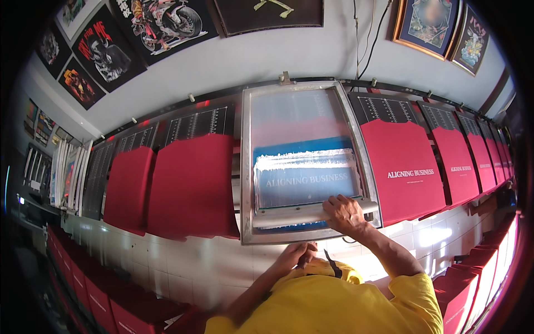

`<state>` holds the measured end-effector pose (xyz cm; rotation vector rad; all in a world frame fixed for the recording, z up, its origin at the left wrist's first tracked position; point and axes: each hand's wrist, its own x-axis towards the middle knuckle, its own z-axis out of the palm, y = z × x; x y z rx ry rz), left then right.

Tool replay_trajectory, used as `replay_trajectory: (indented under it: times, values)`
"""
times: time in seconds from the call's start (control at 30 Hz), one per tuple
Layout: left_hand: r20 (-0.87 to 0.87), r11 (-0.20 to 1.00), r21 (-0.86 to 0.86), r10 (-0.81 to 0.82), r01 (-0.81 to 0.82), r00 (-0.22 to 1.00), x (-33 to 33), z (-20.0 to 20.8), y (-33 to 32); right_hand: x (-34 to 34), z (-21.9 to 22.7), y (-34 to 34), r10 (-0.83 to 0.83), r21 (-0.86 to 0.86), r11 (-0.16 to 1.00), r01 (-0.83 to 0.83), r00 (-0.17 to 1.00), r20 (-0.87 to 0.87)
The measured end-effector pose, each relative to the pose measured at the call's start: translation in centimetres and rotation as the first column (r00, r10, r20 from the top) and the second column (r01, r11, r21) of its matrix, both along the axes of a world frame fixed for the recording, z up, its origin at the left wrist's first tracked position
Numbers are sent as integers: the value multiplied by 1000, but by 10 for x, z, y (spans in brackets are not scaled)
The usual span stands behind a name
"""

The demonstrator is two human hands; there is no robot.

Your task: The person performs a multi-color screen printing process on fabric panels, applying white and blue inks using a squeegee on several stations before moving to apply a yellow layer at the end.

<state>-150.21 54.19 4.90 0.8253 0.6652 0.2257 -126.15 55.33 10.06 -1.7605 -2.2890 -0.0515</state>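
Observation:
A silkscreen frame [248, 125] with a metal rim lies over a press board in the middle. Its mesh has a blue stencil area [303, 147], and a ragged band of white ink [305, 160] runs across it. Pale lettering shows through below that band. My right hand [343, 214] grips the right part of a long squeegee [292, 215], which lies crosswise at the near end of the screen. My left hand [299, 256] is in front of the frame's near edge, close to my yellow shirt. Its fingers are curled, and whatever they may hold is hidden.
Red shirts on black boards flank the screen: plain ones [192, 186] on the left, ones with white lettering [396, 161] on the right. More red shirts [464, 284] line up behind me. Stacked frames [69, 175] stand far left. Prints [111, 47] hang on the wall above a rail.

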Motion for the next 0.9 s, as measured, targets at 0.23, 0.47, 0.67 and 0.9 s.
replay_trajectory:
  times: [0.23, 0.47, 0.67, 0.9]
  values:
    - [-433, -167, 833, 394, 527, 810, -36, 81, 67, -4, -12, -14, -18, 29, 999, 17, 998, 52]
    - [-622, -177, 697, 332, 695, 709, -30, 54, 90, 55, -32, -47, -83, 130, 989, 75, 995, 61]
    - [-491, -165, 780, 436, 604, 754, -26, 37, 101, 62, -1, -34, -99, 130, 986, 107, 993, -69]
    - [-398, -221, 821, 440, 527, 805, -27, 55, 103, 60, 18, -39, -87, 134, 986, 100, 991, -97]
